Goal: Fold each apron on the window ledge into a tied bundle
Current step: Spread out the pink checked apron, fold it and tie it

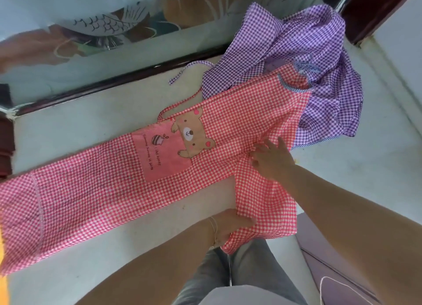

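A pink checked apron [96, 186] with a bear pocket [169, 149] lies spread along the white window ledge [75, 126], its lower end reaching off to the left. My right hand [272, 159] presses flat on the cloth at the apron's right part, fingers straight. At the ledge's front edge my left hand [230, 225] grips a fold of the pink cloth that hangs over the edge. A purple checked apron [315, 60] lies crumpled at the back right, partly under the pink one. Its tie [182, 73] trails to the left.
A window with a dark frame [109, 81] runs along the back of the ledge. A wall corner [399, 42] closes the right side. Below the ledge's front edge are my legs in grey trousers [228, 277] and a purple surface [331, 259].
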### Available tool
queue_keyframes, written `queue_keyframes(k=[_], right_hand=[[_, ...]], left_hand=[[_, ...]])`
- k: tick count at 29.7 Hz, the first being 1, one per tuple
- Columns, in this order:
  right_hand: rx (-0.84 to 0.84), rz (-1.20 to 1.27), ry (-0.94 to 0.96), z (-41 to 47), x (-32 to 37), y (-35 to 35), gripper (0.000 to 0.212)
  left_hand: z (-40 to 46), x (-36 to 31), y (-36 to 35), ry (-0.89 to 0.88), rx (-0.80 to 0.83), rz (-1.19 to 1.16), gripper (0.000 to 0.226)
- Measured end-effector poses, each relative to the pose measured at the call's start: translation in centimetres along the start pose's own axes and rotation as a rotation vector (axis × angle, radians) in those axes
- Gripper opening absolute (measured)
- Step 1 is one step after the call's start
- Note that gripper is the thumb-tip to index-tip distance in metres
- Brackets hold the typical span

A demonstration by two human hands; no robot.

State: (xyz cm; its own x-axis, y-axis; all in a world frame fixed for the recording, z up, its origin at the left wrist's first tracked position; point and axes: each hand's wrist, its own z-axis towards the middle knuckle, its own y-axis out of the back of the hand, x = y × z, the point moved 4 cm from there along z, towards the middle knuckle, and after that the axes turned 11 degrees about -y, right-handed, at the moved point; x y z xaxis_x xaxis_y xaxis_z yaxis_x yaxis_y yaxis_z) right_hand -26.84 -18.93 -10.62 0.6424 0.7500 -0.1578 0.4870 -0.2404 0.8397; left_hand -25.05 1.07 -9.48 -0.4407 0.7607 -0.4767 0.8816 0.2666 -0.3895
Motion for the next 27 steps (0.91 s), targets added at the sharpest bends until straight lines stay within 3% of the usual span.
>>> queue_keyframes(k=[2, 4, 6, 8, 11, 14, 17, 19, 22, 24, 27], right_hand=[[0.086, -0.040, 0.001, 0.9, -0.7, 0.1, 0.050], [0.075, -0.041, 0.050, 1.7, -1.5, 0.3, 0.047], [0.082, 0.025, 0.110, 2.1, -2.4, 0.2, 0.045], [0.101, 0.201, 0.109, 2.8, -3.3, 0.5, 0.041], [0.049, 0.366, 0.040, 4.2, -4.0, 1.8, 0.035], [0.054, 0.417, 0.012, 5.1, -3.7, 3.6, 0.064], [0.141, 0.396, 0.013, 6.5, -3.0, 4.8, 0.073], [0.212, 0.378, 0.014, 7.0, -2.7, 5.5, 0.078], [0.266, 0.389, 0.043, 7.4, -2.2, 6.1, 0.091], [0.288, 0.346, 0.082, 7.4, -2.1, 6.2, 0.087], [0.312, 0.276, 0.114, 7.9, -2.5, 5.7, 0.066]], left_hand=[[-0.1, -0.2, -0.1, 0.032, 0.075, -0.005, 0.102], [-0.4, -0.8, 0.3, 0.076, 0.127, -0.034, 0.089], [-1.1, -2.1, 1.7, 0.092, 0.095, -0.096, 0.061], [-2.1, -3.9, 3.8, -0.002, -0.026, -0.254, 0.035], [-4.4, -6.4, 7.6, -0.286, -0.309, -0.607, 0.021], [-5.4, -6.2, 11.9, -0.569, -0.594, -0.903, 0.040], [-4.8, -5.1, 14.1, -0.702, -0.510, -1.302, 0.074], [-4.3, -4.4, 14.6, -0.673, -0.591, -1.400, 0.072], [-4.2, -3.8, 15.2, -0.524, -0.944, -1.059, 0.051], [-4.5, -4.3, 16.3, -0.452, -1.148, -0.742, 0.058], [-4.6, -6.3, 18.7, -0.480, -1.178, -0.595, 0.073]])
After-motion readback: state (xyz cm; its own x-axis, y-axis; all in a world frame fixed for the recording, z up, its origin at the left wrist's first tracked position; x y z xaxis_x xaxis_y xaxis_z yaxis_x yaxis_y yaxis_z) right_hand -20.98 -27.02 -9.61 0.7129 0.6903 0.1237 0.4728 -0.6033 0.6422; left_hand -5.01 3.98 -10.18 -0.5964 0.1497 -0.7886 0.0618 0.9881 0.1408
